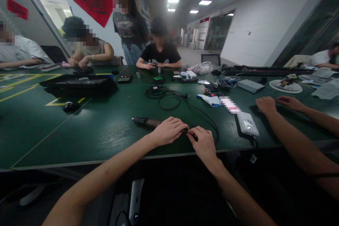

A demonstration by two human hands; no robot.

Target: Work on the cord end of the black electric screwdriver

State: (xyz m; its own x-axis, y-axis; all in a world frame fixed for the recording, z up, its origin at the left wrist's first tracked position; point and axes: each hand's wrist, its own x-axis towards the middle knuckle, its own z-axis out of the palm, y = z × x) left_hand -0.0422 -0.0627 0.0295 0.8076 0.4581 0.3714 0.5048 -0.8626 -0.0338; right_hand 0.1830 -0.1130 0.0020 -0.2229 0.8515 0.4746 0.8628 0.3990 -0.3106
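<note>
An electric screwdriver (145,122) with a dark body lies on the green table, its metal tip pointing left. My left hand (169,131) is closed around its rear end, fingers pressed together. At that same end, my right hand (203,144) pinches the root of the black cord (215,127); the exact joint between the fingertips is small and partly hidden. From there the cord curves over the table into a loose coil (169,104) beyond my hands.
A black tray (79,84) stands at the left behind a small dark object (71,106). To the right lie a white power bank (248,123), a phone (230,105) and a blue-white packet (209,99). A co-worker's hands (266,105) rest at the right; other people sit opposite.
</note>
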